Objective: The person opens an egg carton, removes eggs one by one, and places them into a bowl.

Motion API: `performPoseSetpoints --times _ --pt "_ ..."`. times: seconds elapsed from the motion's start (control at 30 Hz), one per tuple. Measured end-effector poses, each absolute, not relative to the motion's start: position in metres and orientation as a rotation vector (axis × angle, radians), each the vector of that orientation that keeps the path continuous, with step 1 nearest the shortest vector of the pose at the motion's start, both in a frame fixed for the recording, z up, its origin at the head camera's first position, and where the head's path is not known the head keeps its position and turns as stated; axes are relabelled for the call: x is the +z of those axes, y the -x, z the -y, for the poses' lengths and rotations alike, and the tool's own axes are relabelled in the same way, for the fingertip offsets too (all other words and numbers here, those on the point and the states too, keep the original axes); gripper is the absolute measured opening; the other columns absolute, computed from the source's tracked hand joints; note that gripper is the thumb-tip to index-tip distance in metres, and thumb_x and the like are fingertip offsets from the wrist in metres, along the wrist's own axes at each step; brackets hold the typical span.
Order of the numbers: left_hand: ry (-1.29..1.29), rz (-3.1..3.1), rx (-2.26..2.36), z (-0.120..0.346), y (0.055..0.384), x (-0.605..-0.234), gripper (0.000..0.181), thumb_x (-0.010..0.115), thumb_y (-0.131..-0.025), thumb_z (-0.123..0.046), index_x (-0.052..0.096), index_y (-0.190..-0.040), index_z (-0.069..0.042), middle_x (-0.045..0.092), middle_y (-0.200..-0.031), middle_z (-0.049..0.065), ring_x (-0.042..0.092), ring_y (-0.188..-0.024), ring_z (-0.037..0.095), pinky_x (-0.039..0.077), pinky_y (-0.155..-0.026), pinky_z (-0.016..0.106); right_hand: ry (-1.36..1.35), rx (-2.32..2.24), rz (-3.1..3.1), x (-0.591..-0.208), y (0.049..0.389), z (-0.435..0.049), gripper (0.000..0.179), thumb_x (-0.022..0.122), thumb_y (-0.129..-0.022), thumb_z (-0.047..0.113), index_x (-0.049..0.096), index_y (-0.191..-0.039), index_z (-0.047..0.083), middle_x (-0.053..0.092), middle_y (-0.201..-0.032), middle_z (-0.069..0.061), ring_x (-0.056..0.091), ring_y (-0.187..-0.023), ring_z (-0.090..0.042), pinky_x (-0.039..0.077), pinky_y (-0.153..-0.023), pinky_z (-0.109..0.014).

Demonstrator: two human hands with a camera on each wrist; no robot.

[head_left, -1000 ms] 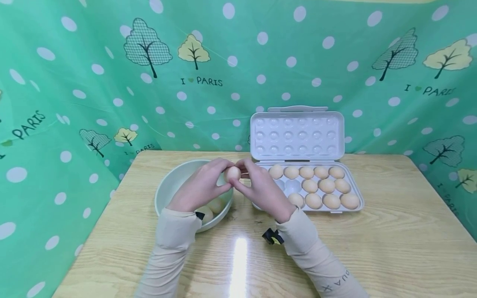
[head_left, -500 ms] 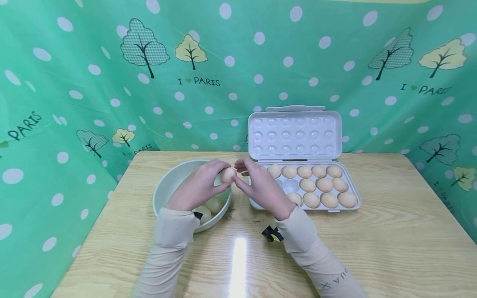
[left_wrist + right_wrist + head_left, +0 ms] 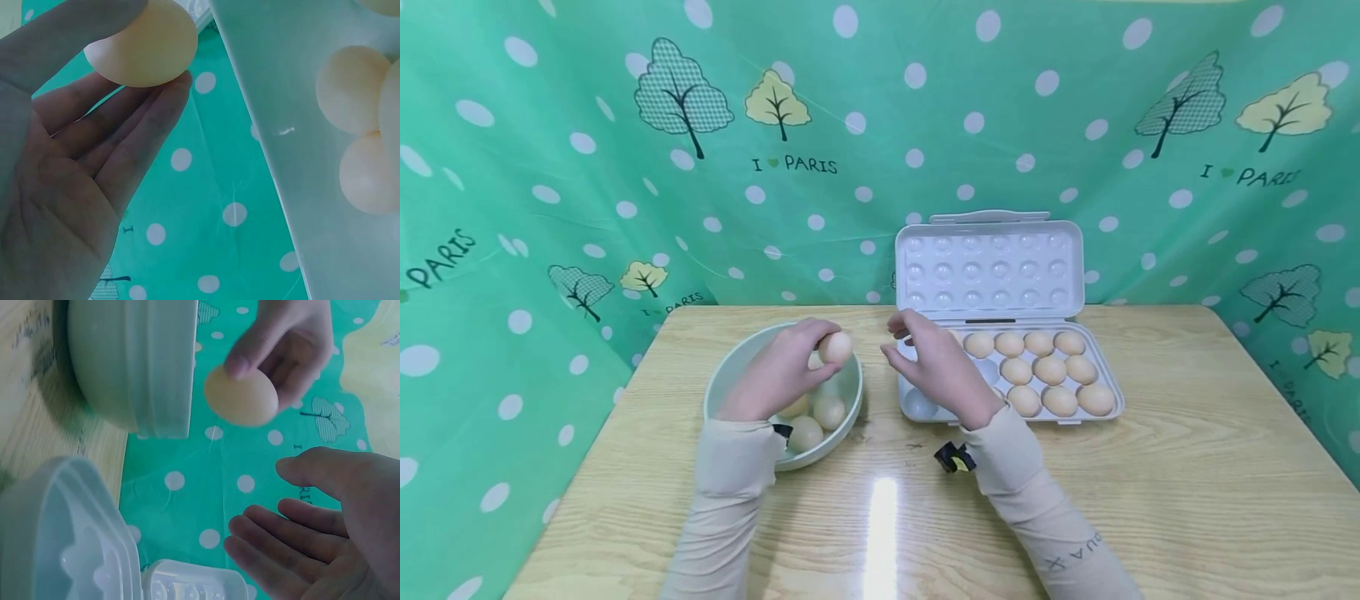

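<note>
My left hand (image 3: 778,371) pinches an egg (image 3: 836,348) between thumb and fingers, above the right side of a pale green bowl (image 3: 859,392). The left wrist view shows the thumb over this egg (image 3: 147,47) and the fingertips under it. Several eggs (image 3: 829,412) lie in the bowl, some hidden by my hand. My right hand (image 3: 938,367) hovers over the left end of an egg carton (image 3: 992,275), holding nothing. In the right wrist view my right hand (image 3: 312,531) has its fingers spread apart, away from the egg.
Most of the carton's cups hold eggs (image 3: 1048,369); a bare cup (image 3: 919,405) shows at its front left corner. Its lid stands raised against the green curtain (image 3: 850,208). A light strip reflects off the wooden table (image 3: 1180,467).
Both hands were at the egg; my right hand has let go of it and drawn away. My left hand has carried the egg left, over the bowl.
</note>
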State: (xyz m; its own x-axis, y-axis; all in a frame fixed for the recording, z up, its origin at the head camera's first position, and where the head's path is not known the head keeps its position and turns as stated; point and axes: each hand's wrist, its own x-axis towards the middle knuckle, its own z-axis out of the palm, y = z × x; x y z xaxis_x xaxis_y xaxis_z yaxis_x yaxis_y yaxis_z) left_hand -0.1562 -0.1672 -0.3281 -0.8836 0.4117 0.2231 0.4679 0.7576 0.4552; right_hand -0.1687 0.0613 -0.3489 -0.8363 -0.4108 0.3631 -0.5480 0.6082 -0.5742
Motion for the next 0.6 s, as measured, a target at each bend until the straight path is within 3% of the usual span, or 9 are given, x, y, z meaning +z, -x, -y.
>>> performPoseSetpoints --times 0.33,0.6 --pt "0.714 2.879 -0.757 0.171 0.158 -0.329 0.033 0.074 -0.088 -0.009 0.064 -0.118 0.001 0.068 -0.117 0.014 0.064 -0.110 0.028 0.052 -0.097 0.044 -0.728 1.004 2.687 -0.355 0.179 -0.072 0.025 0.066 -0.096 0.014 0.060 -0.115 0.000 0.067 -0.111 -0.014 0.066 -0.105 -0.024 0.057 -0.091 -0.035" --pt "0.703 2.948 -0.733 0.171 0.158 -0.330 0.028 0.075 -0.087 -0.011 0.069 -0.113 -0.003 0.071 -0.106 0.007 0.066 -0.100 0.021 0.054 -0.090 0.039 -0.691 0.998 2.728 -0.355 0.183 -0.080 0.027 0.066 -0.095 0.016 0.060 -0.115 -0.001 0.067 -0.113 -0.017 0.066 -0.104 -0.028 0.057 -0.091 -0.038"
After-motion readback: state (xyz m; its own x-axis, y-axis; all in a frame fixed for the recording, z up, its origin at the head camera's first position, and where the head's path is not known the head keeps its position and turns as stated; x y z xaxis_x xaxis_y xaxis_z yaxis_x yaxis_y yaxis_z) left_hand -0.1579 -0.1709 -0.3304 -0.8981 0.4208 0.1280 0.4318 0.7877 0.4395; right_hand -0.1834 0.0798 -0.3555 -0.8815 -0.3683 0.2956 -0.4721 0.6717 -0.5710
